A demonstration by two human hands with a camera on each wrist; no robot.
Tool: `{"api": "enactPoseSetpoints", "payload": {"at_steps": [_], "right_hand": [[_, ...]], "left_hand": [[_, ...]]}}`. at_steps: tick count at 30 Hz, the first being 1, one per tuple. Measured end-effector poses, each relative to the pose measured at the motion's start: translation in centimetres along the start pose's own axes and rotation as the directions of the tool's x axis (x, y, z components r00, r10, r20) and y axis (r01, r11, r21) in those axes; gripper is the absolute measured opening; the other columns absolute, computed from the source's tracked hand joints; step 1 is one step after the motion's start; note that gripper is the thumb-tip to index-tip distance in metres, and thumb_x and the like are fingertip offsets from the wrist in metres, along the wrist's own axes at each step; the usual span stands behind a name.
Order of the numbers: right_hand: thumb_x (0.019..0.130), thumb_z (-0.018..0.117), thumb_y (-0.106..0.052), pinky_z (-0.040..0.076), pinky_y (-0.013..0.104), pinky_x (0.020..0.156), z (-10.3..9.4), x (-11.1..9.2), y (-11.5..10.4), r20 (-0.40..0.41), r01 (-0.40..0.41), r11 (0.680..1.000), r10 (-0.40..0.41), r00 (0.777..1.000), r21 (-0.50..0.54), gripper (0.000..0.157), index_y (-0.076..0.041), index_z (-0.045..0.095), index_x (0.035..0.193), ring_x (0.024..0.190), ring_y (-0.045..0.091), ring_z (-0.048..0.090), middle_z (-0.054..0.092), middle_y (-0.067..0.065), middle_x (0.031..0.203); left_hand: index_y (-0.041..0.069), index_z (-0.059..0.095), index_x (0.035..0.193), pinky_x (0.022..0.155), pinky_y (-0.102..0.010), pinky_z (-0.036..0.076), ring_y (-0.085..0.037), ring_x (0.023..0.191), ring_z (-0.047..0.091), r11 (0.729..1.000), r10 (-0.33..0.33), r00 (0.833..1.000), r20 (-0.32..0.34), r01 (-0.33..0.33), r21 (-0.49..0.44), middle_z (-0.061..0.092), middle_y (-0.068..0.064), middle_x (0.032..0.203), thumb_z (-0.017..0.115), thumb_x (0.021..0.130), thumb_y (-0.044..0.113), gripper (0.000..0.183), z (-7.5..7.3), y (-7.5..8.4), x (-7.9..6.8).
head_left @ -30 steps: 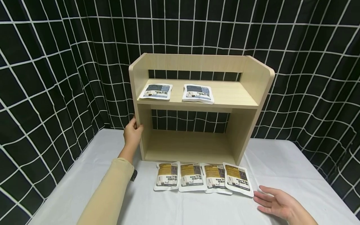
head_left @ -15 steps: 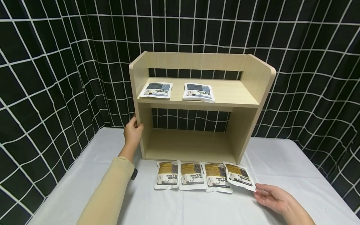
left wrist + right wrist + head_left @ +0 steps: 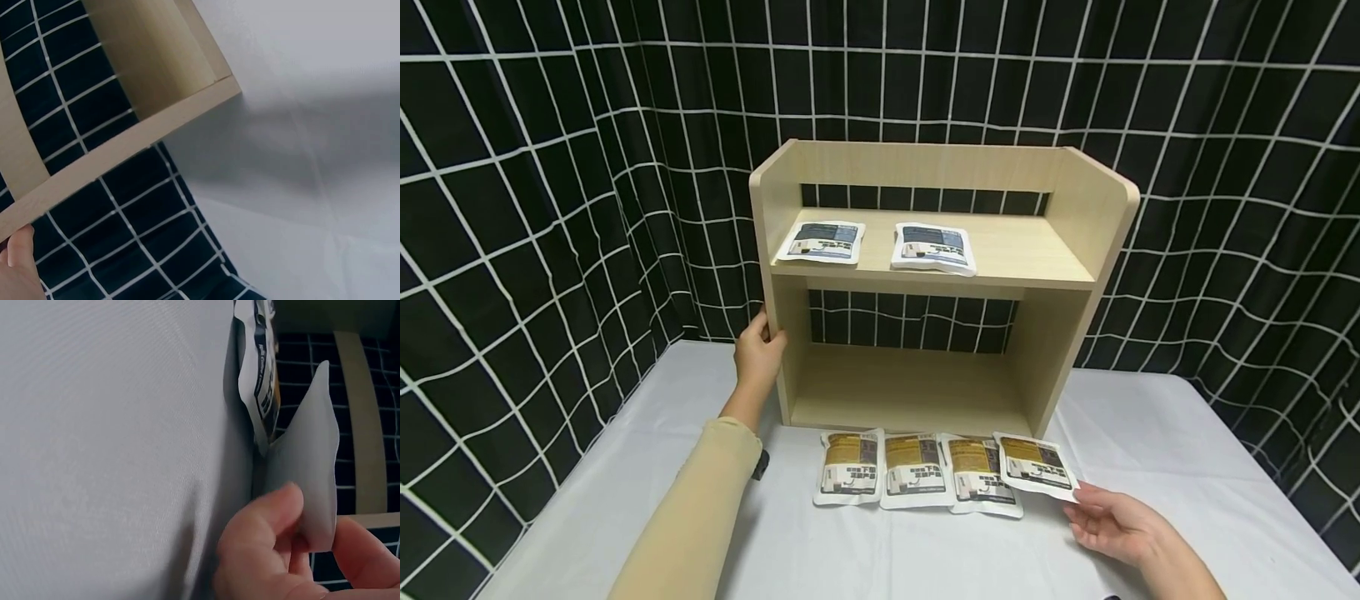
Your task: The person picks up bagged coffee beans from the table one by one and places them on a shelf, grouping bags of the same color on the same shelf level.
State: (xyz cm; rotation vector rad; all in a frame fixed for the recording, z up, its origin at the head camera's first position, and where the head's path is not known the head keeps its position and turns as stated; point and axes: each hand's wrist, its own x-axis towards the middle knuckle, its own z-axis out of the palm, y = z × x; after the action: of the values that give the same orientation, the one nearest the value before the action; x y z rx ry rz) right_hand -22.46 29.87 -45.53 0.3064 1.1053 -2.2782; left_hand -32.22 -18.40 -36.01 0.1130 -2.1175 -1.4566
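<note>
- While bracing the shelf (image 3: 925, 283) at its left side panel, left hand (image 3: 758, 354) curling fingers round the panel's front edge; right hand (image 3: 1112, 525) pinching the near corner of the rightmost pouch (image 3: 1035, 475), lifting it off the table (image 3: 1150, 450) beside three more pouches (image 3: 917, 479); two pouches (image 3: 880, 244) lying on the upper board.
- Showing, from the left wrist, only a fingertip (image 3: 22, 250) touching the shelf's edge (image 3: 125, 153); grip not visible here.
- Gripping, from the right wrist, the pouch's white corner (image 3: 312, 481) between thumb and fingers (image 3: 269, 531), raised above the cloth.
</note>
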Motion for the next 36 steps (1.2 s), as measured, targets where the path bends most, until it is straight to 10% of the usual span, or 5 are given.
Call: {"api": "enactPoseSetpoints", "payload": {"at_steps": [14,36], "right_hand": [[0.095,0.043,0.015,0.046,0.044,0.096,1.1,-0.2,0.1,0.115,0.021,0.972,-0.049,0.992,0.234,0.025,0.006,0.066,0.091,0.092,0.038,0.067,0.066,0.029,0.096],[0.099,0.037,0.009,0.046,0.044,0.097,4.6,0.4,-0.5,0.249,0.022,0.977,-0.076,0.965,0.213,0.027,0.008,0.065,0.099,0.099,0.038,0.065,0.064,0.031,0.103]], "left_hand": [[0.0,0.054,0.136,0.092,-0.047,0.048,-0.036,0.111,0.061,1.0,-0.016,1.0,0.001,0.016,-0.013,0.063,-0.025,0.119,0.056,0.087,-0.002,0.049,0.0,0.2,-0.1],[-0.002,0.055,0.134,0.091,-0.048,0.049,-0.037,0.111,0.061,1.0,0.02,1.0,-0.006,-0.02,-0.02,0.063,-0.027,0.118,0.056,0.087,-0.004,0.048,0.0,0.3,-0.2]]}}
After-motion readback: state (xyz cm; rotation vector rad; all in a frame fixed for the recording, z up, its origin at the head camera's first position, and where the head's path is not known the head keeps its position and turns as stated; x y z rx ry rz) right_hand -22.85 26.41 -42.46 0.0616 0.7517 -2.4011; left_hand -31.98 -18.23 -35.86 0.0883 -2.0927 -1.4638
